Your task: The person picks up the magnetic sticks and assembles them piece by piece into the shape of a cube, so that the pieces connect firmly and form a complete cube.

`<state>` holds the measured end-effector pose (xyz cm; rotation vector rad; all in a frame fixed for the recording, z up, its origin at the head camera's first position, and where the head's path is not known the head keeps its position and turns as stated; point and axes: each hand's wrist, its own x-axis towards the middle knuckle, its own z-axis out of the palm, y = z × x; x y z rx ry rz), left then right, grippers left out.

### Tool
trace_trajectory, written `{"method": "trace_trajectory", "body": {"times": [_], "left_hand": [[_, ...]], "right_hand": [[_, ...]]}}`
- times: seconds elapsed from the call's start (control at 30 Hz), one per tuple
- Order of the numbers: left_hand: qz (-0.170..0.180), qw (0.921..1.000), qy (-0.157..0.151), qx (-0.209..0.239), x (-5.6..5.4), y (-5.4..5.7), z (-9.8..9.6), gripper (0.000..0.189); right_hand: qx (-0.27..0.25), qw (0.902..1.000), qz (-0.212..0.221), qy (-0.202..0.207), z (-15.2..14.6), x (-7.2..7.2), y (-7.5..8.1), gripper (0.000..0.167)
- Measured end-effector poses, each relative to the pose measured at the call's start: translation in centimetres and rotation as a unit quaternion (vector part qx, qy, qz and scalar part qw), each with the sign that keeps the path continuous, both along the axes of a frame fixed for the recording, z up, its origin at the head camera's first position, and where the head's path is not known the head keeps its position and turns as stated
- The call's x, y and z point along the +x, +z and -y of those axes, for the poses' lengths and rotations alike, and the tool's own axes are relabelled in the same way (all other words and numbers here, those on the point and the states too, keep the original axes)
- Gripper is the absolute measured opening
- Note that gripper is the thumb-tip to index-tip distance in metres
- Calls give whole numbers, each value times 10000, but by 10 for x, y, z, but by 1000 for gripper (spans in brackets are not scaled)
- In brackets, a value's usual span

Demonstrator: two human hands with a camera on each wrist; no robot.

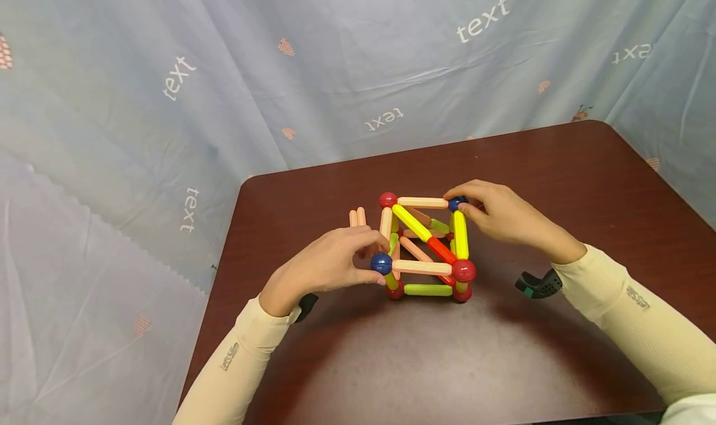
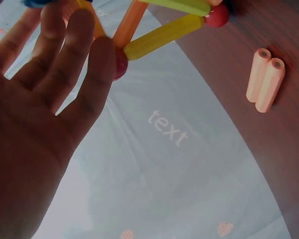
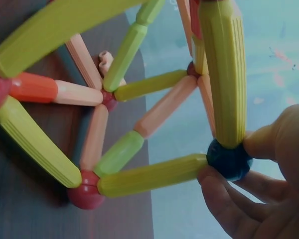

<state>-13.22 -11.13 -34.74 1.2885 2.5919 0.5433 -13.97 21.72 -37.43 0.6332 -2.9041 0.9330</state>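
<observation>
A box-shaped frame of magnetic rods and balls stands on the table, with a yellow rod, pale orange rods, a green rod and red balls. My left hand holds the blue ball at the near left top corner, thumb below it and fingers behind. At the far right top corner, my right hand pinches another blue ball between thumb and fingers. Yellow rods meet that ball in the right wrist view. A yellow-and-red diagonal crosses the top from the far left red ball.
Two loose pale orange rods lie side by side on the brown table, left of the frame. A light curtain with printed words hangs behind and beside the table. Black wrist straps show at both cuffs.
</observation>
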Motion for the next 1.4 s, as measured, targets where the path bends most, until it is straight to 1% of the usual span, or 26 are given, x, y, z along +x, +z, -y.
{"method": "trace_trajectory", "body": {"times": [0.17,0.33,0.43,0.5,0.57,0.6,0.63,0.7,0.8,0.87,0.97,1.07,1.13,1.27,1.4], "left_hand": [[-250,9992,170,260,-12,-6,-2,41],[-375,9978,332,436,-20,-14,-5,40],[-303,9972,397,563,-23,-18,-6,41],[-192,9965,446,675,-26,-20,-5,38],[-88,9951,635,754,-30,-23,-2,33],[-80,9938,810,762,-33,-26,0,30],[-72,9916,1040,765,-37,-29,2,27],[-115,9838,1664,656,-46,-39,6,26],[-47,9656,2593,188,-62,-58,14,32],[143,9533,3009,-217,-71,-72,17,37],[499,9405,3301,-634,-80,-90,20,43],[647,9335,3444,-764,-85,-99,19,47],[676,9296,3535,-789,-87,-100,16,49],[724,9204,3739,-884,-89,-98,11,43],[779,9149,3810,-1087,-89,-98,7,44]], "right_hand": [[-101,9995,-18,-298,0,-14,-4,30],[-221,9985,195,-467,-1,-28,-7,32],[-262,9978,280,-538,-2,-35,-7,32],[-268,9976,316,-554,-3,-39,-7,33],[-259,9974,362,-565,-3,-41,-6,33],[-276,9973,390,-559,-3,-42,-5,33],[-274,9972,408,-562,-3,-43,-5,34],[-272,9970,432,-578,-3,-45,-5,34],[-301,9969,437,-589,-2,-46,-5,34],[-298,9968,451,-583,-2,-46,-5,33],[-309,9969,489,-529,-1,-45,-6,33],[-308,9970,486,-520,-1,-45,-6,33],[-314,9969,486,-532,-1,-45,-6,33],[-304,9967,510,-553,-2,-45,-5,33],[-309,9967,529,-542,-3,-44,-6,33]]}}
